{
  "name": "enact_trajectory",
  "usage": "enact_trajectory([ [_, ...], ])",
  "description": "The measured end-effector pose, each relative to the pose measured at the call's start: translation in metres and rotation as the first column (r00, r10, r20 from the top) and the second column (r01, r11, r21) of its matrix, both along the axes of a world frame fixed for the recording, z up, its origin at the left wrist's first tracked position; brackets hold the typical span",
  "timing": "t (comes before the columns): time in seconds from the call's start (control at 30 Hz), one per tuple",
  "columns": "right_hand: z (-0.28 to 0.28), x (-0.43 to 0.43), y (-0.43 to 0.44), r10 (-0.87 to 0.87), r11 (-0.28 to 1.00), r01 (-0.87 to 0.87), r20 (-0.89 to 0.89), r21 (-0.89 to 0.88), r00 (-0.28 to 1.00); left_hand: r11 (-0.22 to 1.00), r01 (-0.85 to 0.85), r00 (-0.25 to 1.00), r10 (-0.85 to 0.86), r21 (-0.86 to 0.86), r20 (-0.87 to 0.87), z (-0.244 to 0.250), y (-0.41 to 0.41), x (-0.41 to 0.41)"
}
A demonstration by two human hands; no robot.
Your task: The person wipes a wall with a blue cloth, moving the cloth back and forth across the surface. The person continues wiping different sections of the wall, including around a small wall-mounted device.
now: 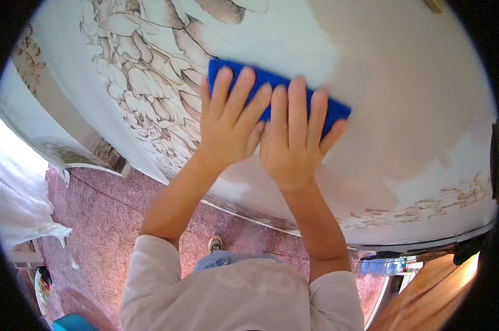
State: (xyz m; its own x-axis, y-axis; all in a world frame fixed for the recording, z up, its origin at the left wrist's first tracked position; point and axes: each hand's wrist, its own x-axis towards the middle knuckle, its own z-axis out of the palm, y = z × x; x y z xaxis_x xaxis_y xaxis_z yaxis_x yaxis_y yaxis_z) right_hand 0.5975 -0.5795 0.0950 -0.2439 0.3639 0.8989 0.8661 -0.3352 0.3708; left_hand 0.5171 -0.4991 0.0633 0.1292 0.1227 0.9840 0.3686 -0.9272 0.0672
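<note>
Both hands press a blue rectangular felt-like pad [335, 108] flat against a large printed wall covering [357, 49]. My left hand [231, 118] lies over the pad's left half, its fingers spread and pointing up. My right hand [297, 128] covers the right half, fingers also spread, with its outer finger near the pad's lower right edge. The thumbs nearly meet between the hands. The pad slants down to the right. Brown line-drawn petal or leaf shapes [133, 78] lie to its left, and a broad beige patch lies to its right.
Pinkish-red carpet [100, 207] spreads below the wall. White sheeting [18, 194] hangs at the left, near another printed panel [63, 111]. At lower right are a clear blue plastic container [382, 267] and a brown wooden surface [431, 293]. A teal object [73, 322] is at lower left.
</note>
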Motion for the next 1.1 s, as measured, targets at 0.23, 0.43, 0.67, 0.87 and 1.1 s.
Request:
enact_trajectory([
  [0.23,-0.125,0.015,-0.028,0.032,0.976,-0.032,-0.001,-0.214,0.999,0.976,-0.009,0.985,-0.029,-0.215,-0.173,-0.142,-0.028,0.0],
  [0.43,-0.103,0.012,-0.026,0.077,0.981,-0.075,0.007,-0.18,0.997,0.984,-0.026,0.984,-0.006,-0.177,-0.177,-0.114,-0.026,0.001],
  [0.67,-0.051,0.007,-0.012,0.027,0.999,-0.029,-0.079,-0.024,0.997,0.996,-0.027,0.996,0.021,-0.08,-0.083,-0.053,-0.017,0.004],
  [0.87,-0.126,0.029,-0.043,0.052,0.981,-0.05,0.008,-0.187,0.999,0.991,0.0,0.98,-0.026,-0.132,-0.198,-0.126,-0.042,0.012],
  [1.1,-0.132,0.037,-0.052,0.019,0.987,-0.026,-0.043,-0.161,0.999,0.988,0.048,0.973,-0.079,-0.144,-0.217,-0.129,-0.05,0.023],
])
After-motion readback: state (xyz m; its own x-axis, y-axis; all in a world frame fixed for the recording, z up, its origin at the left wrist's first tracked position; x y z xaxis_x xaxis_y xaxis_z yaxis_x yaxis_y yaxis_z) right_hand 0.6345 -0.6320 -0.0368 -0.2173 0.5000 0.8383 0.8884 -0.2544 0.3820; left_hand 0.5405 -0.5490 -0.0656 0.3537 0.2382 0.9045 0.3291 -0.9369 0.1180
